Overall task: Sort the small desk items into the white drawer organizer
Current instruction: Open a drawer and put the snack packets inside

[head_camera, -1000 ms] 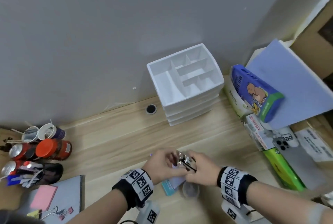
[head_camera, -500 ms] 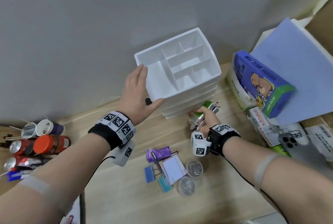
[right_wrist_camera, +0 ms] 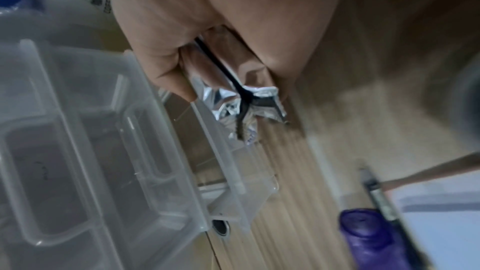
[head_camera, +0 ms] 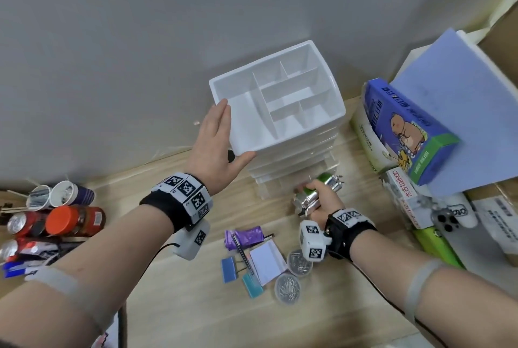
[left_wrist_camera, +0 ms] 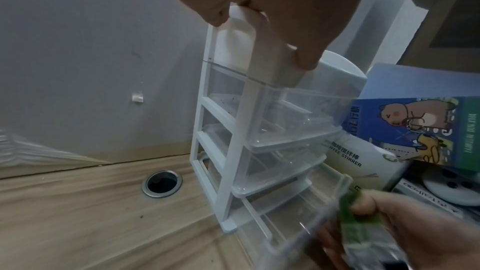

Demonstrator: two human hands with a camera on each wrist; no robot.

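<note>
- the right wrist view was blurred; the bundle in the right hand (head_camera: 322, 202) read only as crumpled silver foil packets (right_wrist_camera: 244, 108) with a black strand across them, and what they contained could not be made out.
- in the head view the same bundle showed a green wrapper (head_camera: 318, 188) among the foil, its print too small to read.
- the bottom clear drawer (left_wrist_camera: 285, 219) stood pulled out from the frame, just beside the right hand; its front was smeared by motion in the left wrist view.
- round about: a blue carton with a cartoon bear (head_camera: 403, 129) leaned against a pale coffee stirrer pack (left_wrist_camera: 363, 163) to the right of the organizer, and red-lidded jars and paper cups (head_camera: 60, 207) crowded the left edge of the wooden desk (head_camera: 157, 305).
- still on the desk, well apart from the drawers, lay a purple roll (head_camera: 246, 237), a white notepad (head_camera: 266, 259), blue binder clips (head_camera: 229, 269) and two round clear tubs of pins (head_camera: 288, 288).
- a round cable hole (left_wrist_camera: 162, 184) sat in the desk just left of the unit.
- the white drawer organizer (head_camera: 280, 112) stood against the grey wall, its top tray split into bare compartments, clear drawers stacked beneath.
- the left hand (head_camera: 217, 146) lay flat against the tray's left corner, fingers straight, thumb under the rim.
- the right hand's fingers were curled tight round the packets.
</note>
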